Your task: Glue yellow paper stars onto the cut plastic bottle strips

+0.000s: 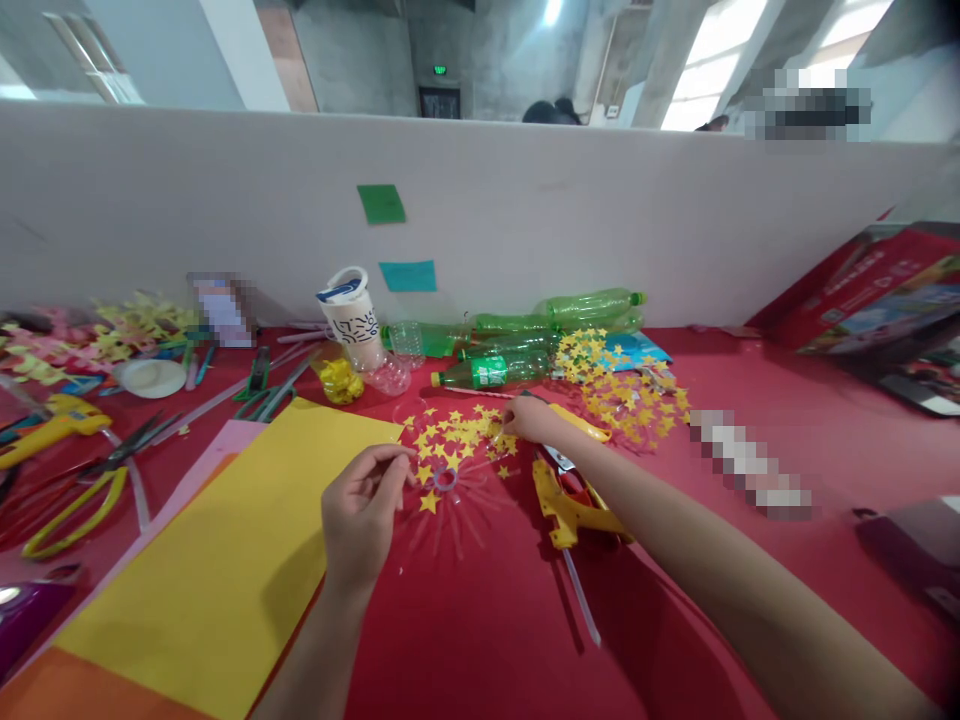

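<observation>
Yellow paper stars (454, 437) lie loosely on the red table, around and over a clear plastic piece (445, 480) with a ring at its centre and thin strips spreading outward. My left hand (367, 500) is at the left edge of the stars, thumb and forefinger pinched together; what they hold, if anything, is too small to name. My right hand (525, 418) reaches to the right side of the stars, its fingers closed near a thin clear strip; their grip is not clear. A yellow glue gun (566, 505) rests below my right forearm.
Yellow paper (225, 540) covers the left front. Green bottles (502, 370), a white cup (356, 325) and more yellow stars (630, 395) lie behind. Scissors (116, 465) and another glue gun (56, 430) are at left. A pale partition (480, 210) stands behind.
</observation>
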A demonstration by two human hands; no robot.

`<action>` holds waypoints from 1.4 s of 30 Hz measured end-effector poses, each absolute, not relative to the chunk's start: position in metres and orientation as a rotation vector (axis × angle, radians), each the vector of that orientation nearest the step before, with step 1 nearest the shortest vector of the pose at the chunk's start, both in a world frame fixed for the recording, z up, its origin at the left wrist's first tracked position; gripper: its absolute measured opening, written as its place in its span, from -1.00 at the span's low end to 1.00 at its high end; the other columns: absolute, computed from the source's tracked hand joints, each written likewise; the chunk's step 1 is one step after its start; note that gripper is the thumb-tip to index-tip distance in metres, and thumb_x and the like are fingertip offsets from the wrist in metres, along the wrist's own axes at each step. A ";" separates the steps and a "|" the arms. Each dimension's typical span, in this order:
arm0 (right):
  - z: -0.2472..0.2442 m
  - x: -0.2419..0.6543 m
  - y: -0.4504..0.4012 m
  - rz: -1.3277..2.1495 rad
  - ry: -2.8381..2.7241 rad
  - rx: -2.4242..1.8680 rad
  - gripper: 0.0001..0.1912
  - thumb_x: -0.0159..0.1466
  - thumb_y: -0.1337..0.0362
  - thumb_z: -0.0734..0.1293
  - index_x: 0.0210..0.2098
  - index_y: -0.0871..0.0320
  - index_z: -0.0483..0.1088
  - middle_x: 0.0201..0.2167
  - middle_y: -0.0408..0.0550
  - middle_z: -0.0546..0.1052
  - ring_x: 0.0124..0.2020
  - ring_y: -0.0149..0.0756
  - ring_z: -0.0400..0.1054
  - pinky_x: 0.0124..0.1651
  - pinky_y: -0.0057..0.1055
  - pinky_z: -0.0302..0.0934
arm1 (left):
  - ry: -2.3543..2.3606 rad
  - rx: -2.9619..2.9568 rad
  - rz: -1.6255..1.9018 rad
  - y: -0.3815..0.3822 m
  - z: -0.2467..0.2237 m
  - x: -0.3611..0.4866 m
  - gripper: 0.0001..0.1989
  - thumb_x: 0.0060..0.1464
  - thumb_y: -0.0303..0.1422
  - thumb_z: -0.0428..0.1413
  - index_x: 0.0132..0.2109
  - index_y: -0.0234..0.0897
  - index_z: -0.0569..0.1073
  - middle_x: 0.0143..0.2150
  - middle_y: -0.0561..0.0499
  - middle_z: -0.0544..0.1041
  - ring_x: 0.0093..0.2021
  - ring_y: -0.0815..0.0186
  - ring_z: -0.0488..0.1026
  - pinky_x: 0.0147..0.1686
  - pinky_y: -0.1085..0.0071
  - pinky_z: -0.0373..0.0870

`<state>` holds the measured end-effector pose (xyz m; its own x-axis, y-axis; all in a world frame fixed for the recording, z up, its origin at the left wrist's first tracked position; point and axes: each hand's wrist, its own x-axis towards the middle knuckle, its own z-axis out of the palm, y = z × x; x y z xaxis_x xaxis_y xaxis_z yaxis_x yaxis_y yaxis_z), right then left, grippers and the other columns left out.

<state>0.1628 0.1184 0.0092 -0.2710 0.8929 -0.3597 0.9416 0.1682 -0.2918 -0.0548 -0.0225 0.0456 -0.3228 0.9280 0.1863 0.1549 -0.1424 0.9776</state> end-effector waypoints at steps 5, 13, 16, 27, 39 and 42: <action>0.018 0.170 0.119 -0.867 2.408 1.895 -0.69 0.30 0.19 0.27 -0.01 0.19 0.34 -0.01 -0.02 0.40 -0.09 -0.18 0.37 -0.10 -0.19 0.33 | 1.474 1.235 1.551 -0.024 0.045 -0.062 -0.89 0.00 -0.36 0.11 -0.32 -0.30 0.48 -0.55 0.11 0.41 -0.64 0.48 0.22 -0.65 0.54 0.20; 0.082 0.168 0.063 -1.234 2.759 2.006 -0.72 0.27 0.12 0.22 -0.29 0.21 0.40 -0.39 -0.11 0.48 -0.37 -0.38 0.34 -0.33 -0.45 0.22 | 1.396 1.421 1.358 -0.035 0.063 -0.045 -0.86 0.05 -0.29 0.13 -0.27 -0.24 0.50 -0.39 0.06 0.49 -0.43 0.40 0.38 -0.47 0.53 0.30; 0.092 0.155 0.031 -1.454 2.833 1.865 -0.77 0.25 0.12 0.24 -0.35 0.16 0.38 -0.44 -0.15 0.47 -0.42 -0.42 0.32 -0.34 -0.47 0.21 | 1.321 1.459 1.232 -0.036 0.067 -0.033 -0.84 0.05 -0.26 0.13 -0.24 -0.23 0.50 -0.32 0.04 0.50 -0.35 0.36 0.40 -0.41 0.51 0.31; 0.087 0.181 -0.001 -0.757 2.967 1.730 -0.80 0.27 0.26 0.21 -0.13 0.13 0.35 -0.18 -0.03 0.47 -0.28 -0.36 0.36 -0.21 -0.42 0.21 | 1.207 1.286 1.223 -0.043 0.069 -0.024 -0.86 0.09 -0.33 0.11 -0.40 -0.27 0.40 -0.53 0.17 0.30 -0.59 0.53 0.09 -0.56 0.56 0.10; 0.030 0.226 -0.033 -0.389 2.666 1.881 -0.76 -0.01 0.43 0.27 -0.30 0.22 0.38 -0.29 0.05 0.46 -0.39 -0.23 0.37 -0.35 -0.38 0.16 | 1.289 1.302 1.184 -0.045 0.064 -0.029 -0.84 0.10 -0.26 0.09 -0.34 -0.26 0.42 -0.48 0.13 0.40 -0.62 0.52 0.10 -0.60 0.54 0.05; 0.049 0.226 -0.033 -0.483 2.746 1.986 -0.78 0.11 0.37 0.22 -0.22 0.20 0.34 -0.29 0.00 0.43 -0.36 -0.29 0.35 -0.35 -0.43 0.19 | 1.354 1.315 1.150 -0.050 0.068 -0.025 -0.82 0.08 -0.24 0.10 -0.30 -0.27 0.44 -0.45 0.10 0.45 -0.58 0.50 0.18 -0.57 0.54 0.10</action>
<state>0.2258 -0.0335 0.0488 -0.3009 0.9516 0.0623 0.8733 0.3012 -0.3828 -0.0250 -0.0500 0.0685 -0.0314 0.9995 0.0030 0.1643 0.0022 0.9864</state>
